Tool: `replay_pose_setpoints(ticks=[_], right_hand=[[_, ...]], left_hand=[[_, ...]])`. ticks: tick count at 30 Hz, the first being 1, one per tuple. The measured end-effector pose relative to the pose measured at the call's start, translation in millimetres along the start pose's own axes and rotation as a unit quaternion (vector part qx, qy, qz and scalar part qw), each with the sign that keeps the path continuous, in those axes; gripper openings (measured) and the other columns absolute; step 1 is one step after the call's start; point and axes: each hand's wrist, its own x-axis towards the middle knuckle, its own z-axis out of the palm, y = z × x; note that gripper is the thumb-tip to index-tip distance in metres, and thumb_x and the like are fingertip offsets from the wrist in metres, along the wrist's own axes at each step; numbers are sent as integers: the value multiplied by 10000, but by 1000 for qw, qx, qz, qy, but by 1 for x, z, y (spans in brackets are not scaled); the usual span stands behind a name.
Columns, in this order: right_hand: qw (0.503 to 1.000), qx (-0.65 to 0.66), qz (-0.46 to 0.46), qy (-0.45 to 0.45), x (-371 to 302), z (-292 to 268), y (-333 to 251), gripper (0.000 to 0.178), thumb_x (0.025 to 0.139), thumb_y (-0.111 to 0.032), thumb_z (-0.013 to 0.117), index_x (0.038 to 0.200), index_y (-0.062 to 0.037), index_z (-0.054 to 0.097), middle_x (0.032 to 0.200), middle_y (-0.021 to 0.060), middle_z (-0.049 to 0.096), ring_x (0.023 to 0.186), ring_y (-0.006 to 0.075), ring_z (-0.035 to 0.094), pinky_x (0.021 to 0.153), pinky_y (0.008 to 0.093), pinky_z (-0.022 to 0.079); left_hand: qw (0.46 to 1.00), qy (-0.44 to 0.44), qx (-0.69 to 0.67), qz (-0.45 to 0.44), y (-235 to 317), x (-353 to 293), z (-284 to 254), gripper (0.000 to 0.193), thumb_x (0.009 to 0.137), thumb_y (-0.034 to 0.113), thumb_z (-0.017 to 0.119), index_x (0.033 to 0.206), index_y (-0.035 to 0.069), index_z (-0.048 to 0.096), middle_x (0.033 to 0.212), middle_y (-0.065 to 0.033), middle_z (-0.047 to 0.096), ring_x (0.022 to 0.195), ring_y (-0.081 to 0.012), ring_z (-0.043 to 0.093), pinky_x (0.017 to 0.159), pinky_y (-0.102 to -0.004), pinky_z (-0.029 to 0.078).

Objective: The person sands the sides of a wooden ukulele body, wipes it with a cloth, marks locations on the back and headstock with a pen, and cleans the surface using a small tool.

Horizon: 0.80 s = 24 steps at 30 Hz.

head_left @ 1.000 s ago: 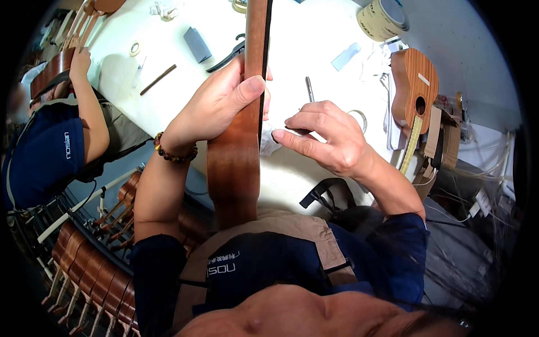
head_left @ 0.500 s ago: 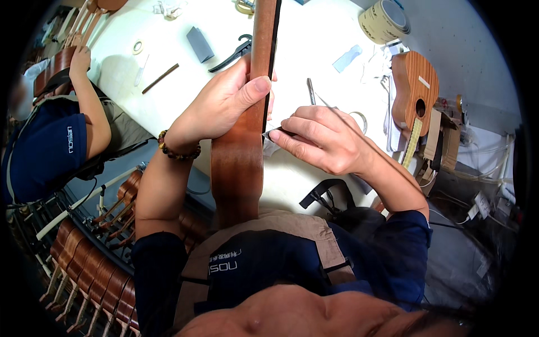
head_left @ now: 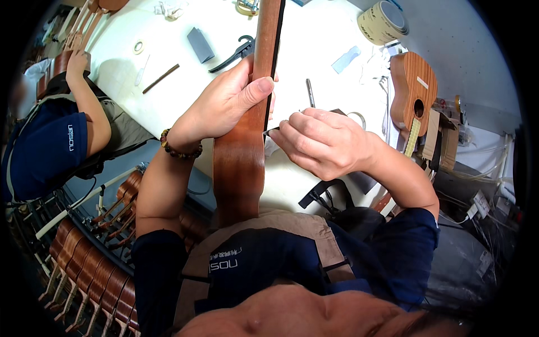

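A brown wooden ukulele (head_left: pixel 238 177) stands on its side, its neck pointing away from me and its body against my apron. My left hand (head_left: pixel 233 104) is wrapped round the neck just above the body, thumb on top and a beaded bracelet at the wrist. My right hand (head_left: pixel 325 140) is closed on a small dark tool with a pointed pale tip (head_left: pixel 268 133). That tip touches the joint where the neck's dark edge meets the body. Most of the tool is hidden inside my fingers.
On the white table (head_left: pixel 168 106) lie a black capo-like clamp (head_left: pixel 233 54), a grey block (head_left: pixel 200 45), a brown stick (head_left: pixel 161 78) and a pen (head_left: pixel 310 92). Another ukulele (head_left: pixel 412 90) leans at right. A co-worker (head_left: pixel 50 140) sits at left, above racked ukulele bodies (head_left: pixel 90 264).
My right hand has rolled over, its fingers curling in more, while the tip stays at the joint. The ukulele has shifted slightly right with my left hand still round its neck.
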Motion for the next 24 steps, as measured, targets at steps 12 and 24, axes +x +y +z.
replay_pose_setpoints(ticks=[12, 24], right_hand=[[999, 3, -21, -40, -1, -5, 3, 241, 637, -72, 654, 840, 57, 662, 878, 118, 583, 829, 220, 577, 691, 287, 496], [998, 8, -34, -52, 0, -8, 3, 285, 626, -118, 599, 838, 67, 648, 892, 127, 579, 859, 239, 569, 720, 309, 499]], left_hand=[[1000, -10, -13, -10, 4, 3, 0, 486, 959, 474, 384, 1123, 17, 406, 810, -73, 566, 762, -120, 536, 746, -243, 430], [999, -9, -28, -16, 7, 3, 2, 477, 960, 466, 394, 1129, 20, 410, 828, -66, 571, 786, -110, 524, 756, -240, 425]])
